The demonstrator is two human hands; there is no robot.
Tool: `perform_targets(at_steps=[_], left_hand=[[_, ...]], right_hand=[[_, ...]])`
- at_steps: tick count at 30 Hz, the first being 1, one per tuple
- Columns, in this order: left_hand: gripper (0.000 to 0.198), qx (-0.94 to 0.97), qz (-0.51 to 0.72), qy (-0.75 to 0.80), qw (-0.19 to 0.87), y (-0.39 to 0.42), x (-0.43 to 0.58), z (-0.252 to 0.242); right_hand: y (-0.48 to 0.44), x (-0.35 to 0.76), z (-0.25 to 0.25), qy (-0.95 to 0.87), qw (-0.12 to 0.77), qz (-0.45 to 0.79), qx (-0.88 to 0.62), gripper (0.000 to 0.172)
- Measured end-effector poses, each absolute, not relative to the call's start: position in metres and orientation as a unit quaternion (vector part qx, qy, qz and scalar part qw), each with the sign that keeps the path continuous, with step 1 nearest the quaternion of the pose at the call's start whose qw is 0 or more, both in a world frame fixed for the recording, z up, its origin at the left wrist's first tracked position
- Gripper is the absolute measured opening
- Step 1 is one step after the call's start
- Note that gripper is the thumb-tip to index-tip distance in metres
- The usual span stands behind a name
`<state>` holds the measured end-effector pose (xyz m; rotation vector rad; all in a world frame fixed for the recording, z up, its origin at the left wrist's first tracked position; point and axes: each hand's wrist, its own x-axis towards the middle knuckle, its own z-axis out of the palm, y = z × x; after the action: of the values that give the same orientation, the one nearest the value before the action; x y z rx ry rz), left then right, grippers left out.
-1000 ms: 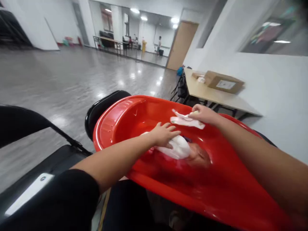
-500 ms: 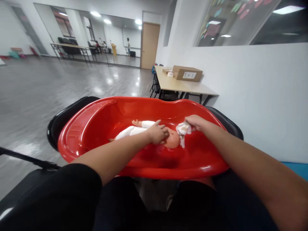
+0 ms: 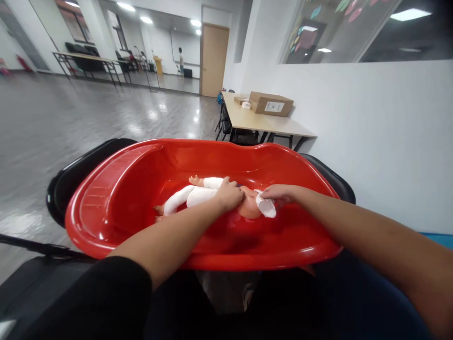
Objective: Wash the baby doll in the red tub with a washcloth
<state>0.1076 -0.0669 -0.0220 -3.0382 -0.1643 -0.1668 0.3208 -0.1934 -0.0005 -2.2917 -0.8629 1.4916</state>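
A red plastic baby tub rests across black chairs in front of me. Inside it lies a baby doll in white clothes, head toward the right. My left hand rests palm down on the doll's chest and shoulder, fingers curled over it. My right hand pinches a small white cloth and presses it against the doll's bare head.
Black chair seats flank the tub on both sides. A wooden table with a cardboard box stands against the white wall behind. A person stands far off by the door. Grey glossy floor spreads to the left.
The view has swung right and levelled. My right hand has brought the cloth down onto the doll's head. My left hand stays on the doll's chest.
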Motion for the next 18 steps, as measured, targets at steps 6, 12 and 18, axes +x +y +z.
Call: perform_targets(at_steps=[6, 12, 18], left_hand=[[0.015, -0.995, -0.026, -0.092, 0.011, -0.070, 0.111, -0.016], [0.015, -0.993, -0.011, -0.114, -0.007, -0.069, 0.111, -0.014], [0.014, -0.993, -0.021, -0.114, -0.006, -0.066, 0.112, -0.021]], right_hand=[[-0.201, 0.315, -0.002, -0.308, -0.004, 0.539, -0.784, 0.030], [-0.202, 0.293, -0.012, -0.318, -0.032, 0.470, -0.823, 0.008], [-0.207, 0.275, 0.000, -0.329, -0.034, 0.472, -0.817, 0.004]])
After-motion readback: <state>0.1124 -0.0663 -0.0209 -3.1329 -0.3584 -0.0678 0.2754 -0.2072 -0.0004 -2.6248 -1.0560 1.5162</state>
